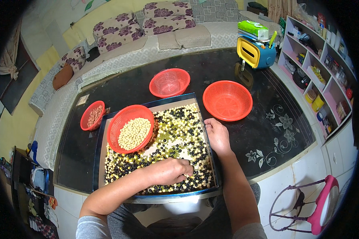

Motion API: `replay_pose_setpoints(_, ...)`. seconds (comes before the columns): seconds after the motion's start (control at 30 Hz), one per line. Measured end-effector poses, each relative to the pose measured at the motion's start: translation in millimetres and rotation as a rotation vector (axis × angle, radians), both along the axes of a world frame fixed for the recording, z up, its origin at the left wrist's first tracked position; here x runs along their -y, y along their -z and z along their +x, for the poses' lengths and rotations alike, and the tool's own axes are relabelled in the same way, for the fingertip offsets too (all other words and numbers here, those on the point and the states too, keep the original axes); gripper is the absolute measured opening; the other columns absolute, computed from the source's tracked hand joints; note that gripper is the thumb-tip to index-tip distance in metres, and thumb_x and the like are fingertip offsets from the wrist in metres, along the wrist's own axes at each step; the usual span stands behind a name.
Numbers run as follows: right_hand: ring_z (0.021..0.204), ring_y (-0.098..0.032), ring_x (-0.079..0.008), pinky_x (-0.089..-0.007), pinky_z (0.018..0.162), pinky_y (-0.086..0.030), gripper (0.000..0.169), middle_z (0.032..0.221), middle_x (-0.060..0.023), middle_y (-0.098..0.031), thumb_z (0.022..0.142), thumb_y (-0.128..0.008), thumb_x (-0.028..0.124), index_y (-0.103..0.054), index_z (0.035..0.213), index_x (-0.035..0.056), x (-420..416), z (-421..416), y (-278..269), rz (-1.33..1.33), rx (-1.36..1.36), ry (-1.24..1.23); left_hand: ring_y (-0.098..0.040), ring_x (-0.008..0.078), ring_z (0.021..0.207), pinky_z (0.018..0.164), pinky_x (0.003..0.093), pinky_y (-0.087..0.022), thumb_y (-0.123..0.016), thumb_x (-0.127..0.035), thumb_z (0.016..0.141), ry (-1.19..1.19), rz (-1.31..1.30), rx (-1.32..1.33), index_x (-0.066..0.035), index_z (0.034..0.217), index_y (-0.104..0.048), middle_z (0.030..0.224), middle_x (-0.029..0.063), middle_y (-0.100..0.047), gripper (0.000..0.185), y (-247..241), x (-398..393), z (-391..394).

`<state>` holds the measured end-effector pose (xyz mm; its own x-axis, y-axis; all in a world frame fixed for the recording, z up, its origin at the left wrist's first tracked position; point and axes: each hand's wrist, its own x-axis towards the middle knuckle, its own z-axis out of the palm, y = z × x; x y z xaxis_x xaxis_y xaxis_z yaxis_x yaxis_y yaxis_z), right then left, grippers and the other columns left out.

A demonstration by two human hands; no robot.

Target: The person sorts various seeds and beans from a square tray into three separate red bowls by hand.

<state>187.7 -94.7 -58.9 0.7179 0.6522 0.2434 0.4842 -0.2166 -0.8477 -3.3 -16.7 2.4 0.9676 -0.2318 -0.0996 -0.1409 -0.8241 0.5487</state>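
Observation:
A shallow box with dark blue walls holds a spread of mixed beans: black, pale yellow and small green ones. My left hand is low over the box's near right part, its fingers curled down among the beans. Whether a bean is pinched there cannot be made out. Against the outside of the box's right wall rests my right hand, fingers bent at the rim; its palm side is hidden. A red plastic basket with pale yellow soybeans sits over the box's far left part.
On the black glass-topped table stand a red basket of peanuts, a red basket with a clear plastic container, and another red basket. A blue-and-yellow tissue box is far right. A pink stool stands on the floor, right.

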Motion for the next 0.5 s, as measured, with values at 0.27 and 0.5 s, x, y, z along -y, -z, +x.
replay_pose_setpoints(0.27, 0.088, -0.06, -0.0353, -0.0408, 0.079, -0.047, 0.018, 0.092, -0.019, -0.062, 0.085, -0.049, 0.01, -0.061, 0.095, 0.0007, 0, -2, -1, 0.011, -0.012, -0.004, -0.062, 0.0301, 0.072, 0.066, 0.0379, -0.052, -0.06, -0.006, 0.075, -0.056, -0.041, 0.06, -0.002, 0.086, -0.058, 0.084, 0.0109, -0.059, 0.012, -1, 4, -5)
replay_pose_setpoints(0.5, 0.086, -0.061, -0.034, -0.04, 0.077, -0.047, 0.018, 0.091, -0.0184, -0.063, 0.085, -0.05, 0.011, -0.061, 0.094, 0.0003, 3, 0, -2, 0.004, 0.006, -0.005, -0.063, 0.0174, 0.071, 0.065, 0.0289, -0.053, -0.064, -0.006, 0.077, -0.312, -0.008, 0.195, -0.004, 0.086, -0.063, 0.078, 0.0053, -0.062, 0.009, -40, -22, -32)
